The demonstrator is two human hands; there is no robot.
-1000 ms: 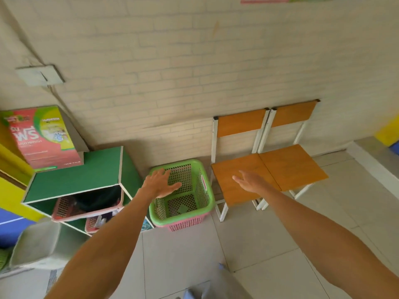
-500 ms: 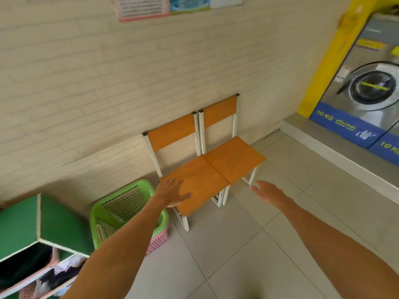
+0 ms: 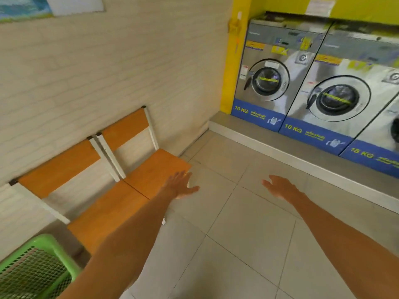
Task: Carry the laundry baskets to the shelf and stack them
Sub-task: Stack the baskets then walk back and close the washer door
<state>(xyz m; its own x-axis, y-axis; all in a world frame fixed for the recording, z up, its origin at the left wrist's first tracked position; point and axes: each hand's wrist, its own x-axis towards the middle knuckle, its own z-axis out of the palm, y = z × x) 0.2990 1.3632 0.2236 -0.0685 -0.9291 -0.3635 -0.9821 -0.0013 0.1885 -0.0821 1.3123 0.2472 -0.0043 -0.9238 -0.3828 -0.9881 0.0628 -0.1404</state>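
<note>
A green laundry basket [image 3: 37, 244] with a mesh wall shows at the bottom left corner, on the floor beside the chairs; only part of it is in frame. My left hand [image 3: 180, 185] is stretched out over the front corner of the right chair, fingers spread, holding nothing. My right hand [image 3: 280, 187] hovers over the floor tiles further right, also with fingers apart and nothing in it. Both hands are well away from the basket. The shelf is out of view.
Two orange chairs [image 3: 112, 203] with white frames stand against the brick wall on the left. A row of steel washing machines [image 3: 336, 98] sits on a raised grey step [image 3: 302, 160] at the right. Pale floor tiles [image 3: 248, 244] lie between.
The view has swung right: the green shelf has left the frame, the basket slid to the bottom left corner, and the washing machines came into view. Both hands stayed outstretched and moved away from the basket.
</note>
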